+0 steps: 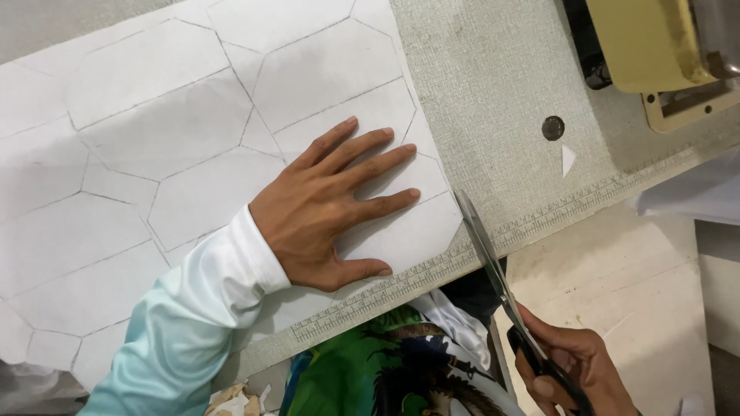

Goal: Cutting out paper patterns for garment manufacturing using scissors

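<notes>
My left hand (331, 204) lies flat, fingers spread, pressing down on a large white sheet (154, 154) drawn with pencilled hexagon outlines. My right hand (574, 370), at the lower right below the table edge, grips the black handles of a pair of scissors (493, 270). The long metal blades point up and to the left, with the tip at the right edge of the sheet, close to my left fingertips. The blades look nearly closed.
The sheet lies on a grey-green table (493, 100) with a ruler strip (432, 270) along its front edge. A cream sewing machine base (655, 54) stands at the top right. A small white paper offcut (568, 159) and a round dark hole (553, 128) lie nearby. Green patterned cloth (385, 370) is below.
</notes>
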